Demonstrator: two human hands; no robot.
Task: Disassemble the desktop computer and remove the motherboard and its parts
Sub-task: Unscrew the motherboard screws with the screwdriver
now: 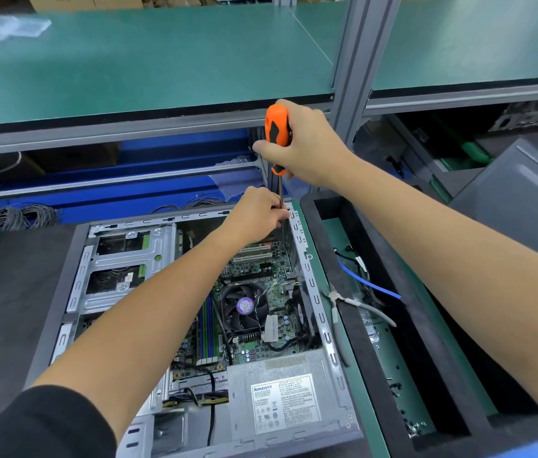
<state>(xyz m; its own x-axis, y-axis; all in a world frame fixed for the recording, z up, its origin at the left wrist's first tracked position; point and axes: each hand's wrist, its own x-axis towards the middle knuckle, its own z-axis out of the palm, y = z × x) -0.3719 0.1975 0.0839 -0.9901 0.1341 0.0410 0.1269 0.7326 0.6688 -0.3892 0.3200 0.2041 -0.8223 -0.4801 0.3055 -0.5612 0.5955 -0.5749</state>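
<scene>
An open desktop computer case [77, 285] lies on its side on the bench. Inside it are the green motherboard [262, 269], a CPU fan [244, 307] with a purple label, and a grey power supply [281, 395]. My right hand [307, 147] grips the orange and black handle of a screwdriver [277, 130], held upright over the case's far right corner. My left hand [256, 211] pinches the screwdriver's thin shaft just above the case rim. The tip is hidden behind my left hand.
A black foam tray [333, 276] to the right holds a blue cable [366, 282] and loose screws. Grey-handled pliers [340, 312] lie across its left edge. A green shelf [148, 64] hangs overhead on a grey post [353, 67]. Cable coils [23, 216] lie behind the case.
</scene>
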